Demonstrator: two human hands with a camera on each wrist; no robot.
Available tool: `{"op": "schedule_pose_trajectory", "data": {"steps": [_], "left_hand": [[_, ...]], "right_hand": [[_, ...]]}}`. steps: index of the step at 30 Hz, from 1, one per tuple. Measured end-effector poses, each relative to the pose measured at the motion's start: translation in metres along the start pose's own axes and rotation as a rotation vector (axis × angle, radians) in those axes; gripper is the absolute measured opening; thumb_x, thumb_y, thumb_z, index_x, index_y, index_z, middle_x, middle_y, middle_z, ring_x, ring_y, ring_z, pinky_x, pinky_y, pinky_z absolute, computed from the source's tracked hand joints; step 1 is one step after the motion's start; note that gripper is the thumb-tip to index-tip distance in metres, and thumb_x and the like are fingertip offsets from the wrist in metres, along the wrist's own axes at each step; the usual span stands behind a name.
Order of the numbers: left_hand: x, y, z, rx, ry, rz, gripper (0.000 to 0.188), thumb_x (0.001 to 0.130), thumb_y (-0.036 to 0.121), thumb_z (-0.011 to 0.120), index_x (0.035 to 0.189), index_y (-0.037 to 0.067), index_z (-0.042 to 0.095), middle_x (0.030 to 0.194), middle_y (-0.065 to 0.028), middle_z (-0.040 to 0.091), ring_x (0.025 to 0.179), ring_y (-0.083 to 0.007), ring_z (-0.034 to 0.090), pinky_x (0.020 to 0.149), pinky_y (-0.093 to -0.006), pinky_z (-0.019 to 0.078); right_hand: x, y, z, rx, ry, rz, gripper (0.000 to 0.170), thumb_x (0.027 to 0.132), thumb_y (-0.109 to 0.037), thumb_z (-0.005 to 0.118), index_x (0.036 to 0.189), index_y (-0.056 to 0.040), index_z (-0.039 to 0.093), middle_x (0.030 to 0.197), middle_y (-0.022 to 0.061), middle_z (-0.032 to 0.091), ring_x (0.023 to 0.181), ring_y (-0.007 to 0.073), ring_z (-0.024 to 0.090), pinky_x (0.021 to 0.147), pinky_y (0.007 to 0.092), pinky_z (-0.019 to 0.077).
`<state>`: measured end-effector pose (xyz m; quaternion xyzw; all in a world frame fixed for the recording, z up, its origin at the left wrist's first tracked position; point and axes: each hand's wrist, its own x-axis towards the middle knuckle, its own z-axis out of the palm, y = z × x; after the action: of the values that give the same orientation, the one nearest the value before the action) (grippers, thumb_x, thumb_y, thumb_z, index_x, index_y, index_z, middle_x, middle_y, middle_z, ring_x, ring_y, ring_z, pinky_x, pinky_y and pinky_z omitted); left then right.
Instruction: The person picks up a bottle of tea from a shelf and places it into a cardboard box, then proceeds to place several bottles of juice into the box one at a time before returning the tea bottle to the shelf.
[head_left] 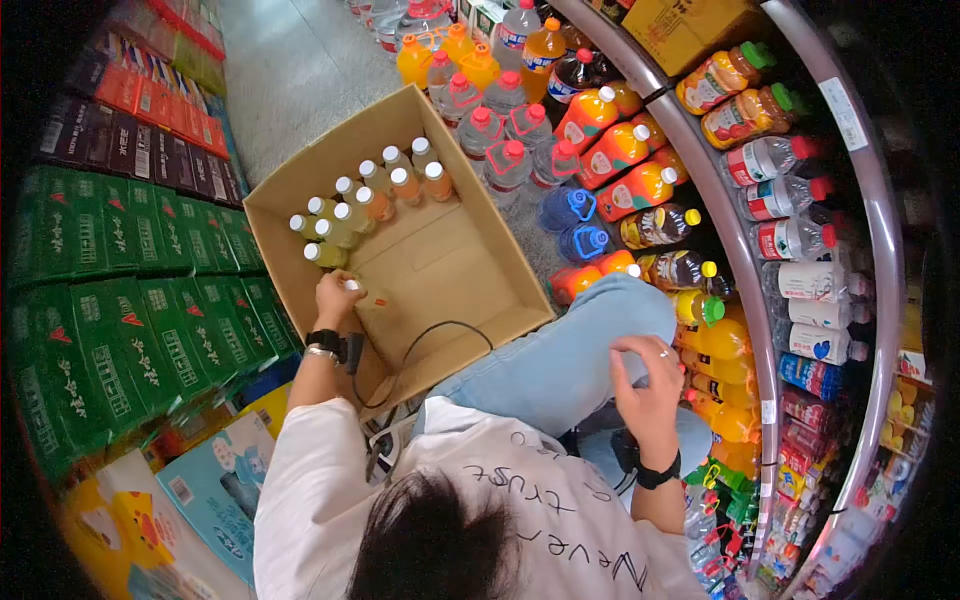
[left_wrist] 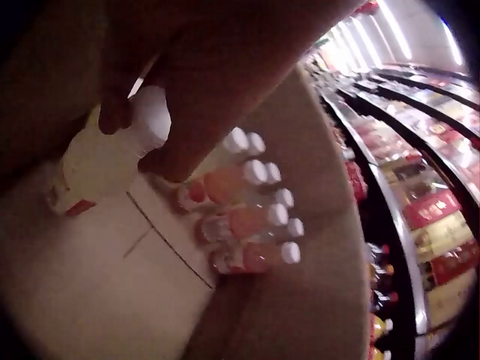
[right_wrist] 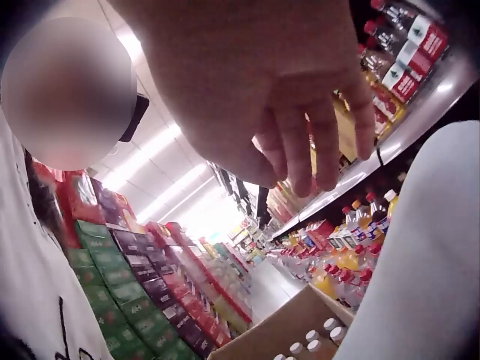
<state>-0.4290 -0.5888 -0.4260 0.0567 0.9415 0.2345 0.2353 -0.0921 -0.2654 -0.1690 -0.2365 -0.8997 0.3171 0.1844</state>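
My left hand [head_left: 335,297] is low inside an open cardboard box [head_left: 440,275], near its left wall. It grips a small pale yellow bottle [left_wrist: 101,161] by the neck, just under the white cap [left_wrist: 152,120]. The bottle leans at a slant in the left wrist view. Farther along that wall stand several more white-capped bottles, yellow ones [head_left: 340,232] and orange ones [head_left: 408,187], in rows toward the far corner. My right hand [head_left: 648,392] hovers over the bent leg with loosely spread fingers, and nothing is in it.
Stacked green cartons [head_left: 110,320] line the left side. To the right are large drink bottles [head_left: 510,165] on the floor and curved shelves [head_left: 735,220] full of bottles. A jeans-clad knee [head_left: 600,325] sits against the box's near right edge. A black cable [head_left: 440,325] loops from the left wrist over the box.
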Motion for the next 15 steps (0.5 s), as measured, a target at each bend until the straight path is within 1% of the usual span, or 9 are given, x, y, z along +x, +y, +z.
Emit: {"op": "schedule_pose_trajectory", "data": {"steps": [3, 5, 7, 9, 11, 14, 15], "left_hand": [[-0.017, 0.062, -0.035, 0.028, 0.021, 0.337, 0.036, 0.059, 0.019, 0.082, 0.090, 0.004, 0.071, 0.091, -0.0140, 0.069, 0.083, -0.0266, 0.068, 0.076, -0.0354, 0.0538], [-0.037, 0.117, -0.059, -0.039, 0.068, 0.500, 0.036, 0.061, 0.017, 0.081, 0.094, 0.004, 0.072, 0.088, -0.0128, 0.069, 0.077, -0.0253, 0.067, 0.073, -0.0338, 0.0536], [-0.064, 0.175, -0.087, -0.120, 0.019, 0.628, 0.038, 0.061, 0.017, 0.081, 0.096, 0.006, 0.072, 0.083, -0.0105, 0.065, 0.072, -0.0205, 0.064, 0.068, -0.0315, 0.0526], [-0.092, 0.229, -0.112, -0.094, -0.028, 0.818, 0.039, 0.061, 0.014, 0.081, 0.098, 0.006, 0.072, 0.079, -0.0078, 0.060, 0.068, -0.0162, 0.061, 0.063, -0.0283, 0.0505], [-0.130, 0.280, -0.133, -0.123, -0.077, 0.953, 0.034, 0.063, 0.010, 0.079, 0.096, 0.005, 0.071, 0.080, -0.0023, 0.056, 0.071, -0.0104, 0.057, 0.062, -0.0243, 0.0458], [-0.170, 0.334, -0.144, -0.211, -0.231, 1.099, 0.039, 0.065, 0.006, 0.078, 0.103, 0.004, 0.069, 0.087, -0.0007, 0.058, 0.076, -0.0081, 0.058, 0.064, -0.0224, 0.0467], [-0.179, 0.349, -0.142, -0.308, -0.325, 1.102, 0.041, 0.066, 0.005, 0.078, 0.106, 0.003, 0.068, 0.089, -0.0005, 0.059, 0.077, -0.0076, 0.058, 0.065, -0.0219, 0.0470]], "right_hand": [[0.011, -0.001, 0.003, 0.042, -0.021, -0.112, 0.018, 0.076, 0.000, 0.069, 0.093, -0.0037, 0.063, 0.088, 0.0102, 0.067, 0.084, 0.0298, 0.063, 0.077, 0.0383, 0.0477], [0.019, -0.007, 0.002, 0.072, -0.021, -0.184, 0.020, 0.076, -0.001, 0.069, 0.095, -0.0038, 0.063, 0.089, 0.0104, 0.067, 0.084, 0.0299, 0.063, 0.077, 0.0384, 0.0477], [0.024, -0.011, -0.001, 0.097, -0.013, -0.202, 0.021, 0.077, -0.001, 0.069, 0.097, -0.0036, 0.063, 0.090, 0.0107, 0.067, 0.085, 0.0303, 0.063, 0.077, 0.0386, 0.0478], [0.026, -0.012, -0.006, 0.129, 0.001, -0.216, 0.023, 0.077, -0.001, 0.069, 0.099, -0.0034, 0.063, 0.093, 0.0113, 0.067, 0.086, 0.0310, 0.063, 0.079, 0.0389, 0.0479], [0.025, -0.012, -0.012, 0.168, 0.023, -0.229, 0.025, 0.077, -0.002, 0.070, 0.102, -0.0032, 0.063, 0.096, 0.0122, 0.067, 0.089, 0.0318, 0.064, 0.082, 0.0395, 0.0482], [0.022, -0.008, -0.021, 0.186, 0.086, -0.178, 0.039, 0.077, -0.006, 0.073, 0.114, -0.0032, 0.060, 0.106, 0.0129, 0.067, 0.098, 0.0319, 0.063, 0.089, 0.0391, 0.0479], [0.022, -0.008, -0.024, 0.245, 0.102, -0.145, 0.045, 0.076, -0.008, 0.074, 0.118, -0.0034, 0.058, 0.110, 0.0132, 0.066, 0.101, 0.0318, 0.063, 0.091, 0.0386, 0.0474]]}}
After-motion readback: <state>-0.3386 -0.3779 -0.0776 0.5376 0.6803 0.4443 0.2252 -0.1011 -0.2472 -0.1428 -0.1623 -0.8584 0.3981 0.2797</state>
